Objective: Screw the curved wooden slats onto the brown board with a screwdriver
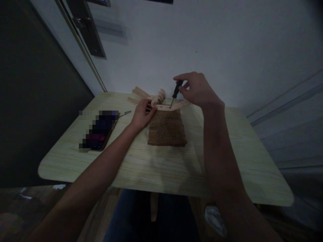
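In my right hand (198, 88) is a screwdriver (177, 88) with a black handle, its thumb and fingers closed on the grip. The tool leans slightly, and its metal tip meets a hole in a pale wooden strip (165, 108). My left hand (141, 115) presses on the left end of that strip, fingers curled around it; some fingertips are hidden. Below the strip lies a brown, rough-edged board (166, 129) with several small holes. Rounded wooden pieces (160, 96) stand just behind the strip, beside several pale wooden slats (140, 92).
A phone (102, 131), partly pixelated, lies on the left of the pale wood-grain table (131, 164). Near it is a thin metal rod (125, 113). A white wall (161, 47) rises right behind the table, with a door handle (84, 23) at upper left.
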A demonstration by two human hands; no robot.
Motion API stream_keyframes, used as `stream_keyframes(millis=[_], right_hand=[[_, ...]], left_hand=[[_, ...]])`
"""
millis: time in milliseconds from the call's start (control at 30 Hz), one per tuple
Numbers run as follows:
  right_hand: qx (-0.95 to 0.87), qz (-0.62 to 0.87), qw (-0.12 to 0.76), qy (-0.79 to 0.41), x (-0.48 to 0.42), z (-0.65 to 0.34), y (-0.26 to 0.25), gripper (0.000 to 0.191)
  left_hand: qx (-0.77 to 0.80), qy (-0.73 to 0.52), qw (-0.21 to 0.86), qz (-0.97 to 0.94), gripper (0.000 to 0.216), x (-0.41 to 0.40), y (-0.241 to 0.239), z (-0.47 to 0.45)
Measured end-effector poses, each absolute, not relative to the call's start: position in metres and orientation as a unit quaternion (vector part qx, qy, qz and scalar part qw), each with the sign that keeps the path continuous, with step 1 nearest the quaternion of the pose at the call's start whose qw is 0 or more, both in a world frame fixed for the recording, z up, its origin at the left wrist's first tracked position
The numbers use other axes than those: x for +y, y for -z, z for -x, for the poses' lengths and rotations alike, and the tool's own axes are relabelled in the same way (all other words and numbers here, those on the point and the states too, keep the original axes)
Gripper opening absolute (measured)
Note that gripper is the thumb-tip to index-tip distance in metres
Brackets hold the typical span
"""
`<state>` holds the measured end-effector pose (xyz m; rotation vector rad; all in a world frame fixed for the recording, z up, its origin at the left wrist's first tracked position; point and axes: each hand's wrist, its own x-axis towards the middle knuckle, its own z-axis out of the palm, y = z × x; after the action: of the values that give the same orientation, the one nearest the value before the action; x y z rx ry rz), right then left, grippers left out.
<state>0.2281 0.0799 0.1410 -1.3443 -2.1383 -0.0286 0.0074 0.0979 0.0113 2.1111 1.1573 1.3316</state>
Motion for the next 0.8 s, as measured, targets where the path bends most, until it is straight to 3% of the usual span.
stream_keyframes(millis=[300,633,800], right_hand=[[-0.795,0.514,0.323,0.013,0.08,-0.214,-0.14,0.019],[-0.811,0.472,0.344,-0.024,0.091,-0.214,-0.13,0.019],[-0.81,0.464,0.36,-0.009,0.094,-0.225,-0.126,0.031]], left_hand=[[0.404,-0.478,0.187,-0.757,0.028,0.097,-0.012,-0.008],[0.412,-0.474,0.183,-0.756,0.027,0.097,-0.012,-0.008],[0.415,-0.471,0.184,-0.756,0.027,0.098,-0.011,-0.008]])
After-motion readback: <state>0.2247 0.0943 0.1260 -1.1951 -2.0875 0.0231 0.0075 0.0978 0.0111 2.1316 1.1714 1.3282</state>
